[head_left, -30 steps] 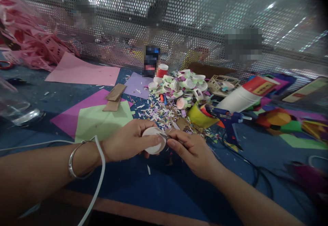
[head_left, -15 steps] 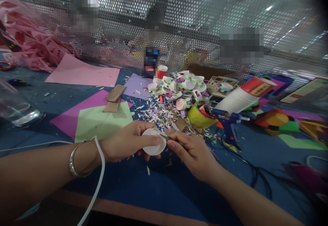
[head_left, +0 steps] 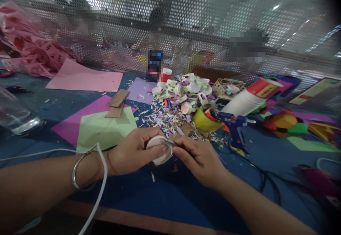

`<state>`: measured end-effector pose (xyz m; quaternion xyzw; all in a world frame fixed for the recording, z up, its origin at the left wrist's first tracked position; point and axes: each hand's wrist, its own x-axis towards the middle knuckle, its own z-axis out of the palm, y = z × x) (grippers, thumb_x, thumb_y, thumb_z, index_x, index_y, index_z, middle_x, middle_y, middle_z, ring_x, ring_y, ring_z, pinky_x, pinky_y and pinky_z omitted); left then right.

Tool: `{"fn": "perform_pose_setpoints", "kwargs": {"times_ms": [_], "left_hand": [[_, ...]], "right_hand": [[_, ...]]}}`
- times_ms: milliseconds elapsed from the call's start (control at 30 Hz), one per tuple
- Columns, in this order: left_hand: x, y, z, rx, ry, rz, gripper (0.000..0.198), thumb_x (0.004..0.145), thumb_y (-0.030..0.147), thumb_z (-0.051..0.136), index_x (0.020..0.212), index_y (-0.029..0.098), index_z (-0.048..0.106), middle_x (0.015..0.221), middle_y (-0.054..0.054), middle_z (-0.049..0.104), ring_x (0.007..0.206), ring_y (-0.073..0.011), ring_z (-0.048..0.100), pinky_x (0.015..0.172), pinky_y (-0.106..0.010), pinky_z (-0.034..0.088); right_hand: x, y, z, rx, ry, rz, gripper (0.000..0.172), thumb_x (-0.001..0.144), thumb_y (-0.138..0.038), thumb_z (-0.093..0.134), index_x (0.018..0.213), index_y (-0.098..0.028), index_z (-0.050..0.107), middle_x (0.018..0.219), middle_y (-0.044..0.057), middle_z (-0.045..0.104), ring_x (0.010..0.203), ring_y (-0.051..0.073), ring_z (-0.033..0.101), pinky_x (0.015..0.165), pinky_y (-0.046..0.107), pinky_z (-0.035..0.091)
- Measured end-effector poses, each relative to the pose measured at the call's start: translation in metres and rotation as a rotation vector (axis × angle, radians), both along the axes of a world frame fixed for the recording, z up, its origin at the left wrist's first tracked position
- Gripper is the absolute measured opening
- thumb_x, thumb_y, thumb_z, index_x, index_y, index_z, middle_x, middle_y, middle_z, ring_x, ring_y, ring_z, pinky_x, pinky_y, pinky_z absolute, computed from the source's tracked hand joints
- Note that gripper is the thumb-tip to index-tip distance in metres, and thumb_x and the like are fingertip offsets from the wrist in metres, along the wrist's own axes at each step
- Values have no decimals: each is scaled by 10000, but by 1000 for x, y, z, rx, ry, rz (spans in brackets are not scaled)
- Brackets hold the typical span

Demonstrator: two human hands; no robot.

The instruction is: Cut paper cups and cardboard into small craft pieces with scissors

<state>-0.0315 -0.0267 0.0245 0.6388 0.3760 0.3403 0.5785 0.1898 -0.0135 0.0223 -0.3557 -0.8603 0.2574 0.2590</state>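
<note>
My left hand (head_left: 130, 152) is closed around a white round piece like the base of a paper cup (head_left: 163, 159), with the thumb lying across its flat face. Pinched in my right hand (head_left: 204, 162) is a thin grey metal blade (head_left: 169, 142); its tip lies against the upper rim of the white piece. The blade's handle is hidden by my fingers, so its exact kind is unclear. Both hands are just above the blue table (head_left: 183, 199), in front of many paper scraps (head_left: 170, 119).
Behind the scraps is a heap of small white and green cup-like pieces (head_left: 193, 87). A blue glue gun (head_left: 236, 126) stands right, beside a yellow tape roll (head_left: 204, 119) and a stack of paper cups (head_left: 243, 102). Coloured sheets (head_left: 106, 130) and a glass (head_left: 18, 116) are left.
The blade has moved left, further over the white piece's rim. The white piece is turned slightly in my left hand, and its thumb lies a little lower. The whole view has shifted slightly.
</note>
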Motion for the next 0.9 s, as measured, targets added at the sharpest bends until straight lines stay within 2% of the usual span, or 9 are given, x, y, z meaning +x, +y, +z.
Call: {"fn": "perform_pose_setpoints", "kwargs": {"times_ms": [167,300,500,600,767,900], "left_hand": [[-2,2,3,-156,-18,-75,274,899,384,652,845,126,578,694,-5,645,554,-69,542,462,-144,391],[-5,7,5,-215,-19,-140,297,886,415,662,857,130,583,726,-30,703,530,-71,560,438,-140,385],[-2,8,3,-267,-47,-125,309,875,433,669,879,141,569,747,-42,716,553,-91,595,436,-147,389],[-1,5,2,-215,-54,-105,292,888,417,653,862,140,563,729,-26,682,563,-90,575,450,-156,388],[-1,-1,0,44,48,-11,200,913,295,633,812,128,588,685,33,551,610,-63,491,542,-158,385],[-2,0,-1,-43,-13,-64,240,918,346,633,846,121,587,708,15,583,616,-74,509,551,-173,410]], "right_hand": [[2,-2,4,8,-2,42,283,1017,-350,493,813,-174,580,635,-46,501,542,78,479,530,214,342],[2,-2,4,6,-12,48,297,1019,-356,483,828,-163,604,636,-39,520,541,81,493,530,218,348],[3,-1,2,26,-29,24,311,1019,-370,478,809,-171,594,619,-44,504,523,82,471,514,221,332],[2,0,3,47,-14,32,293,1019,-353,480,806,-176,574,625,-48,490,525,79,471,520,215,333],[2,1,1,91,-27,63,262,1012,-333,491,800,-186,537,621,-52,485,521,81,469,525,220,322],[3,0,1,101,-58,59,278,1019,-347,477,803,-184,541,626,-43,500,534,89,483,533,227,319]]}}
